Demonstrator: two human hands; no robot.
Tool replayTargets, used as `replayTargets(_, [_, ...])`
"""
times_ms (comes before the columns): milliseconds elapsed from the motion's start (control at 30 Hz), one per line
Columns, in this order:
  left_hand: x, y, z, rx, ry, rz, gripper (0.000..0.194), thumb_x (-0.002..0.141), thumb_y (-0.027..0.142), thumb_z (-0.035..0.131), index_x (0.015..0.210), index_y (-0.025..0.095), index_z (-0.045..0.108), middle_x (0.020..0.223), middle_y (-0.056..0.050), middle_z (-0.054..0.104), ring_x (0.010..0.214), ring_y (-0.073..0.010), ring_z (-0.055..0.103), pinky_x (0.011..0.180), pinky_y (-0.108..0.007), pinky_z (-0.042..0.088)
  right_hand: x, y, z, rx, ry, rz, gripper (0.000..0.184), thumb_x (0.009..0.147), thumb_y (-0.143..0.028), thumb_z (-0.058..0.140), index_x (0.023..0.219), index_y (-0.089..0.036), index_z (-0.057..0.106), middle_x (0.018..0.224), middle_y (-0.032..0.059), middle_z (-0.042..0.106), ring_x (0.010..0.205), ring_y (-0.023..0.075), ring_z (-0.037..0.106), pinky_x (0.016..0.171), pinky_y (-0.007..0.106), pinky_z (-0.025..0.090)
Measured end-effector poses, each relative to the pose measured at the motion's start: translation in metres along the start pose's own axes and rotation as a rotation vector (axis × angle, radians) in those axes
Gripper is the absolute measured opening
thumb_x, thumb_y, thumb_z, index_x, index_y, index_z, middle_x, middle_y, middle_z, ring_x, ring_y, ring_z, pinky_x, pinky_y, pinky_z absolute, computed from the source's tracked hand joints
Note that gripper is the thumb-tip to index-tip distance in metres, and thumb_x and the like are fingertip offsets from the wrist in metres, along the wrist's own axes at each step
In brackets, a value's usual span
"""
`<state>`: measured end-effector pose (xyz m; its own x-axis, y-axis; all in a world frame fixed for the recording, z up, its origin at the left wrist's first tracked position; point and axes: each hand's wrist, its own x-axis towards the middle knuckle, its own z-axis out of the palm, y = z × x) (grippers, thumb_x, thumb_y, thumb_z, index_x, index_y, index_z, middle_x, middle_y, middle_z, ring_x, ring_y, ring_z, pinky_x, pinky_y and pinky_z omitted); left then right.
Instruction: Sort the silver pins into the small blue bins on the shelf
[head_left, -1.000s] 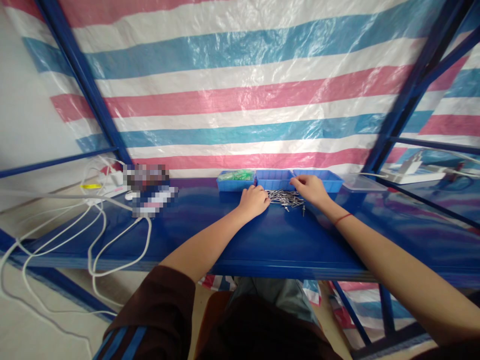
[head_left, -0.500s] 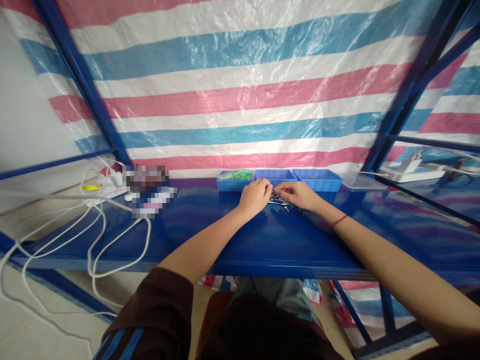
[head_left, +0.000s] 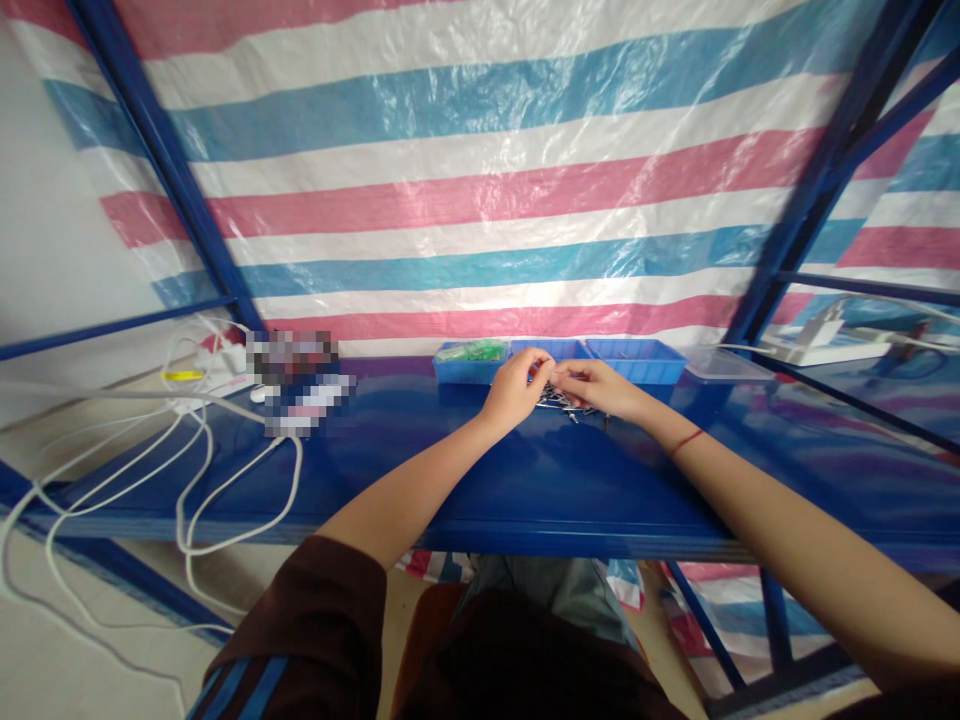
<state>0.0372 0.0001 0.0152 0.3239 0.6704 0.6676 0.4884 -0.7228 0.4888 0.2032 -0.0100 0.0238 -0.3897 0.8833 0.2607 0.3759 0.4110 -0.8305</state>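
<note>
My left hand (head_left: 521,385) and my right hand (head_left: 592,385) meet at the fingertips above a pile of small metal screw-like pieces (head_left: 574,408) on the blue table. Both hands are closed in a pinch, and what lies between the fingers is too small to make out. Behind them stand three blue bins in a row. Green and clear packets fill the left bin (head_left: 469,371); the middle bin (head_left: 562,349) is partly hidden by my hands. A few tiny pieces show in the right bin (head_left: 637,362).
A clear plastic lid (head_left: 724,364) lies right of the bins. White cables (head_left: 296,480) and a power strip (head_left: 214,385) occupy the table's left side, beside blurred items (head_left: 300,375). Blue frame posts (head_left: 795,190) rise at both sides, before a striped sheet (head_left: 480,180).
Both hands have lifted slightly from the pile, and their fingertips have come together. The bins and cables have stayed in place.
</note>
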Motion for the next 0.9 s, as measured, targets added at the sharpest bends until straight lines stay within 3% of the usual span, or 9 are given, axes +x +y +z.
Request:
replayTargets(167, [0.002, 0.0, -0.001, -0.037, 0.057, -0.032, 0.018, 0.09, 0.026, 0.042, 0.094, 0.017, 0.056, 0.098, -0.005, 0.064, 0.083, -0.0119, 0.059, 0.076, -0.024, 0.047, 0.001, 0.001, -0.007, 0.077, 0.19, 0.0, 0.042, 0.068, -0.053, 0.064, 0.087, -0.016, 0.063, 0.051, -0.005, 0.047, 0.046, 0.0079, 0.041, 0.044, 0.022, 0.033])
replayTargets(300, [0.003, -0.006, 0.004, -0.069, 0.035, -0.059, 0.018, 0.089, 0.027, 0.043, 0.093, 0.017, 0.058, 0.097, -0.005, 0.065, 0.083, -0.0123, 0.06, 0.077, -0.025, 0.047, -0.001, -0.005, -0.009, 0.095, 0.327, -0.048, 0.04, 0.064, -0.052, 0.068, 0.081, -0.016, 0.064, 0.054, -0.0035, 0.049, 0.047, 0.008, 0.041, 0.044, 0.023, 0.033])
replayTargets(467, [-0.001, -0.005, 0.008, -0.114, -0.168, -0.053, 0.022, 0.089, 0.031, 0.042, 0.091, 0.017, 0.059, 0.088, -0.002, 0.066, 0.081, -0.0123, 0.059, 0.077, -0.025, 0.046, -0.001, -0.011, -0.006, -0.045, 0.384, -0.167, 0.038, 0.068, -0.053, 0.063, 0.066, -0.016, 0.058, 0.055, -0.0016, 0.05, 0.048, 0.0078, 0.04, 0.047, 0.023, 0.034])
replayTargets(600, [-0.004, -0.006, 0.007, -0.023, -0.27, 0.002, 0.026, 0.09, 0.033, 0.04, 0.095, 0.017, 0.059, 0.089, -0.002, 0.065, 0.079, -0.0123, 0.059, 0.077, -0.024, 0.046, 0.002, -0.001, -0.02, -0.102, 0.501, -0.134, 0.036, 0.075, -0.051, 0.056, 0.072, -0.015, 0.059, 0.061, 0.0021, 0.058, 0.048, 0.0095, 0.045, 0.047, 0.024, 0.038])
replayTargets(767, [-0.005, -0.014, 0.003, 0.253, -0.285, 0.114, 0.023, 0.088, 0.028, 0.042, 0.095, 0.02, 0.062, 0.094, -0.003, 0.063, 0.086, -0.0146, 0.059, 0.082, -0.027, 0.045, -0.003, 0.02, -0.059, -0.434, 0.89, -0.028, 0.027, 0.08, -0.036, 0.05, 0.087, -0.015, 0.065, 0.083, 0.0091, 0.068, 0.068, 0.0174, 0.061, 0.068, 0.029, 0.045])
replayTargets(833, [-0.006, -0.015, 0.001, 0.35, -0.312, 0.11, 0.023, 0.088, 0.027, 0.041, 0.093, 0.021, 0.064, 0.095, -0.004, 0.063, 0.09, -0.0166, 0.059, 0.083, -0.029, 0.045, -0.005, 0.031, -0.071, -0.6, 0.923, 0.037, 0.026, 0.08, -0.031, 0.049, 0.093, -0.015, 0.066, 0.086, 0.0094, 0.069, 0.074, 0.0197, 0.062, 0.074, 0.031, 0.044])
replayTargets(900, [-0.007, -0.014, 0.0, 0.43, -0.347, 0.074, 0.024, 0.087, 0.031, 0.044, 0.096, 0.022, 0.064, 0.1, -0.005, 0.062, 0.095, -0.0196, 0.058, 0.085, -0.032, 0.045, -0.006, 0.043, -0.078, -0.733, 0.866, 0.118, 0.028, 0.079, -0.029, 0.049, 0.097, -0.016, 0.066, 0.089, 0.0101, 0.069, 0.078, 0.0221, 0.062, 0.074, 0.033, 0.043])
